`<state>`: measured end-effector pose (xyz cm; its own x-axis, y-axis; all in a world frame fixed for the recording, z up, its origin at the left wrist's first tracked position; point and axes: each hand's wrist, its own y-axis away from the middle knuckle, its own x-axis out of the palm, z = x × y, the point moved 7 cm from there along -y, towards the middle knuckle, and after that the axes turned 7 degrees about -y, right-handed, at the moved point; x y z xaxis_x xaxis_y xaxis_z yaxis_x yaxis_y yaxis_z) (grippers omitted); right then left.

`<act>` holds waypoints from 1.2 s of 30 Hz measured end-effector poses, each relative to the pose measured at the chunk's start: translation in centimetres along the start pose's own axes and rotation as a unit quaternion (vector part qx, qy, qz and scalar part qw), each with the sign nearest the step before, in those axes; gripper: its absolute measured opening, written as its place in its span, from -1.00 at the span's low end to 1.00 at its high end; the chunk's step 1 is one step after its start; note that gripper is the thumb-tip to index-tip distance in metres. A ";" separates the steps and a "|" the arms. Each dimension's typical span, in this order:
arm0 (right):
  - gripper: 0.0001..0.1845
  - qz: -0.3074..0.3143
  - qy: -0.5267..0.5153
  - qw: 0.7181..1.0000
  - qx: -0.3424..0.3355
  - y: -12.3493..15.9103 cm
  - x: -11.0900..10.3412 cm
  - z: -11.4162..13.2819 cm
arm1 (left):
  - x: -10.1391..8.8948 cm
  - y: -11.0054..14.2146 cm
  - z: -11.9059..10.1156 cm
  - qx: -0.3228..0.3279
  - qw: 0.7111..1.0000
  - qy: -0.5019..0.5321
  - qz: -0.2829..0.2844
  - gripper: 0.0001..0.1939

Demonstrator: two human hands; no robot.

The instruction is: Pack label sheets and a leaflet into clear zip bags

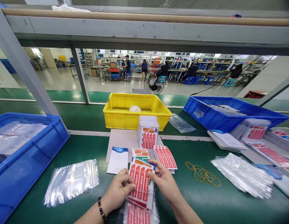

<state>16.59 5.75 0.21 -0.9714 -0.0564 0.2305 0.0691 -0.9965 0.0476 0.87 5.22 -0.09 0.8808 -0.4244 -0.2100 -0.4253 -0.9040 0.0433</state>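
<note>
Between my two hands is a small stack of red-and-white sticker sheets (139, 179), tilted up, with an orange and blue edge at its top. My left hand (119, 189) pinches the stack's left side, thumb in front. The fingers of my right hand (165, 180) close on its upper right edge. Right below lies a clear plastic bag (156, 214) with more red sticker sheets showing in it. Just beyond my hands sit a white booklet (117, 161) with a blue top, loose red sticker sheets (165, 157) and an upright stack of sticker sheets (148, 137).
Empty clear bags lie left (72, 182) and right (244, 174), with rubber bands (202, 174) between. A yellow bin (125, 119) stands ahead. Blue bins flank the bench, left (48, 137) and right (205, 119). A metal post (27, 59) rises at left. People work in the background.
</note>
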 end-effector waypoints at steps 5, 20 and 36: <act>-0.76 0.194 0.215 0.956 -0.045 1.3 3.5 0.6 | -0.6 0.1 -0.1 0.026 0.998 0.024 -0.050 -0.79; -0.75 0.117 0.128 0.980 0.092 1.0 1.5 -1.5 | 0.2 0.2 1.4 -0.140 0.982 0.126 -0.021 -0.73; -0.65 0.146 0.110 0.977 0.109 0.8 1.8 -1.7 | 0.2 0.0 1.8 -0.134 0.985 0.107 -0.003 -0.71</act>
<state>14.50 4.76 -1.02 -0.9270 -0.3716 0.0517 0.3734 -0.9003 0.2235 0.68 5.20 -1.90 0.9195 -0.3932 -0.0016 -0.3739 -0.8756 0.3058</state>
